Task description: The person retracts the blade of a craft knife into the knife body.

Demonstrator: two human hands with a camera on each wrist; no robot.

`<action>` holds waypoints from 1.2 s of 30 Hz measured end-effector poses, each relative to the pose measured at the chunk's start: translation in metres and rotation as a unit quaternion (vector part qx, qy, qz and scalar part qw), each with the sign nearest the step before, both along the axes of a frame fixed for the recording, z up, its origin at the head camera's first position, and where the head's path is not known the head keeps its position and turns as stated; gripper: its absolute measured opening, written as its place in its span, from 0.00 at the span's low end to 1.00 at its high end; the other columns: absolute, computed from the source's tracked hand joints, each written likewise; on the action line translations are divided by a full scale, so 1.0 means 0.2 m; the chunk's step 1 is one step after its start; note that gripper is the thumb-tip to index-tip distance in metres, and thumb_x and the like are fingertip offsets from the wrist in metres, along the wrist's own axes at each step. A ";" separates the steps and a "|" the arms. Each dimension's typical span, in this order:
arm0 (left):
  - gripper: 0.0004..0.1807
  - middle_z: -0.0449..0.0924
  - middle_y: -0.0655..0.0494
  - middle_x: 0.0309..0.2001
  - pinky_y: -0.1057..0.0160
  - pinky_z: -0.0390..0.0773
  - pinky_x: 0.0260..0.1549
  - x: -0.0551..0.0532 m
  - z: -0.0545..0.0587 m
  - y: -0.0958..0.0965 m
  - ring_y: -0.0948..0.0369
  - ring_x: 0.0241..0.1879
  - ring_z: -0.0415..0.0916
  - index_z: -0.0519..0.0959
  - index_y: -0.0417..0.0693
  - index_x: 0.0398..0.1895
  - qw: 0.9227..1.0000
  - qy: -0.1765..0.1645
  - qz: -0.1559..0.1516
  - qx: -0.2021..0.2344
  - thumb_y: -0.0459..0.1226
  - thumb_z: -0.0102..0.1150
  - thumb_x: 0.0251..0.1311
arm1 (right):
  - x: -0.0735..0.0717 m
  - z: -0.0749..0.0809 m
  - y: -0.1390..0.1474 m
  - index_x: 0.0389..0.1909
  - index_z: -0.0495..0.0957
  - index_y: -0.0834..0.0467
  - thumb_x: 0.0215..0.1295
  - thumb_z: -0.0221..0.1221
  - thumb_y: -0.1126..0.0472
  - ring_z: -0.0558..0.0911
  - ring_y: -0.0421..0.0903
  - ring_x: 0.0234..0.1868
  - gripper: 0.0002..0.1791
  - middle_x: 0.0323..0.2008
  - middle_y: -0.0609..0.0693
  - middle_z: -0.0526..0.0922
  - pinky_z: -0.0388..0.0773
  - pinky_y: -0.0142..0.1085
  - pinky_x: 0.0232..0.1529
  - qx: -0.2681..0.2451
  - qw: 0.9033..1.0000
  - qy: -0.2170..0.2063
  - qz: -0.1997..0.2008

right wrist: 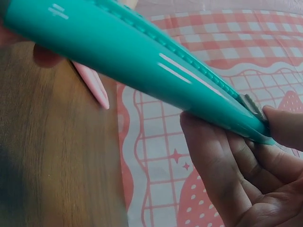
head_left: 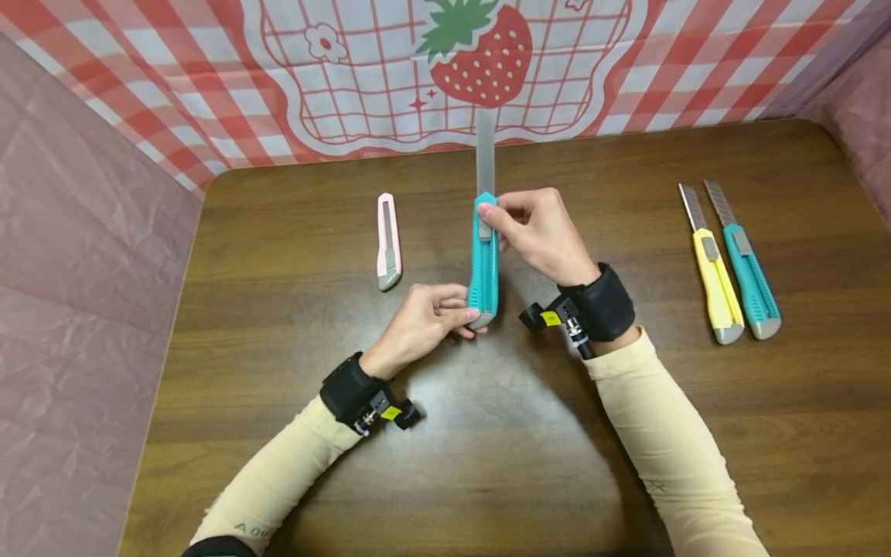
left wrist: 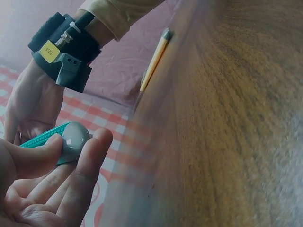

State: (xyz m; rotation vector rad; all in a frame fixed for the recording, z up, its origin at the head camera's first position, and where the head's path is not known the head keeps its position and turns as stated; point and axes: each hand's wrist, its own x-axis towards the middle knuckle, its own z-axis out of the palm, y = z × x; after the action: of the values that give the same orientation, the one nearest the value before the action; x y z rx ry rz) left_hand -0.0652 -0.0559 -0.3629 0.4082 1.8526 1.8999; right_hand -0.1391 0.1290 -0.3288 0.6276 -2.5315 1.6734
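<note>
Both hands hold a teal utility knife (head_left: 485,267) above the middle of the table, its long blade (head_left: 485,155) extended away from the person. My left hand (head_left: 425,321) pinches the grey end cap (left wrist: 75,142) between thumb and fingers. Near the blade end, my right hand (head_left: 546,232) grips the body, with the thumb at the grey slider (right wrist: 253,108). To the left lies a pink utility knife (head_left: 389,241), no blade showing beyond its tip. On the right a yellow utility knife (head_left: 718,282) and a second teal utility knife (head_left: 752,282) lie side by side, blades out.
The brown wooden table (head_left: 278,387) has a red-and-white checked cloth with a strawberry print (head_left: 487,62) hanging behind its far edge. Pinkish fabric (head_left: 76,309) covers the left side. Each wrist wears a black strap with a small camera mount (head_left: 599,305).
</note>
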 end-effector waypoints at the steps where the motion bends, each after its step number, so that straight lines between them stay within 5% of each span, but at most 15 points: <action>1: 0.10 0.78 0.25 0.35 0.37 0.78 0.37 0.00 0.00 0.00 0.39 0.34 0.77 0.74 0.24 0.43 1.000 -0.001 -0.001 0.000 0.21 0.52 0.59 | 0.00 0.00 0.00 0.28 0.82 0.62 0.64 0.58 0.57 0.78 0.44 0.17 0.12 0.20 0.52 0.81 0.80 0.33 0.19 0.000 1.000 0.001 -0.001; 8: 0.10 0.79 0.28 0.35 0.37 0.78 0.38 0.00 -0.02 0.00 0.41 0.35 0.78 0.74 0.24 0.44 1.000 -0.005 0.000 0.006 0.22 0.52 0.59 | 0.00 0.00 0.01 0.29 0.81 0.62 0.63 0.59 0.58 0.79 0.46 0.19 0.11 0.21 0.52 0.82 0.80 0.31 0.20 0.003 1.000 -0.002 0.002; 12: 0.11 0.80 0.31 0.36 0.39 0.79 0.38 -0.02 -0.07 -0.01 0.45 0.34 0.79 0.75 0.26 0.45 1.000 -0.005 0.002 0.020 0.23 0.53 0.59 | 0.02 0.01 -0.01 0.30 0.81 0.63 0.62 0.60 0.60 0.80 0.45 0.20 0.09 0.22 0.53 0.82 0.81 0.32 0.21 -0.003 1.000 -0.013 0.000; 21: 0.12 0.82 0.40 0.37 0.42 0.81 0.35 -0.04 -0.13 -0.01 0.53 0.33 0.81 0.76 0.32 0.47 0.999 0.035 0.013 0.010 0.27 0.55 0.60 | 0.10 0.16 -0.04 0.35 0.78 0.72 0.64 0.56 0.66 0.81 0.52 0.24 0.09 0.28 0.63 0.81 0.82 0.29 0.23 -0.025 0.999 -0.041 -0.002; 25: 0.12 0.82 0.41 0.37 0.39 0.80 0.33 -0.04 -0.12 -0.02 0.54 0.32 0.81 0.76 0.33 0.47 0.999 0.044 0.014 -0.002 0.28 0.55 0.60 | 0.09 0.15 -0.04 0.34 0.78 0.72 0.65 0.55 0.65 0.81 0.54 0.22 0.11 0.26 0.64 0.81 0.81 0.29 0.21 -0.025 0.998 -0.057 0.008; 30: 0.13 0.81 0.35 0.37 0.34 0.78 0.33 -0.03 -0.07 -0.02 0.48 0.33 0.80 0.74 0.29 0.48 0.998 0.050 0.016 -0.015 0.25 0.53 0.61 | 0.03 0.06 -0.01 0.29 0.80 0.67 0.66 0.55 0.59 0.80 0.50 0.19 0.14 0.23 0.58 0.81 0.82 0.31 0.20 -0.015 0.998 -0.058 0.016; 36: 0.15 0.80 0.31 0.39 0.46 0.81 0.40 -0.01 0.00 -0.01 0.48 0.36 0.79 0.72 0.24 0.49 0.997 0.050 0.045 -0.034 0.22 0.53 0.58 | 0.01 0.02 0.00 0.30 0.81 0.65 0.65 0.56 0.60 0.81 0.48 0.21 0.12 0.25 0.57 0.82 0.83 0.31 0.22 -0.028 0.998 -0.048 0.011</action>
State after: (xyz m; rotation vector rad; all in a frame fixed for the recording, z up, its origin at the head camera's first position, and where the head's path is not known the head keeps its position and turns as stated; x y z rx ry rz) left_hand -0.0677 -0.0588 -0.3621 0.4096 2.0252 1.9006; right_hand -0.1376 0.1293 -0.3242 0.5880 -2.5411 1.8169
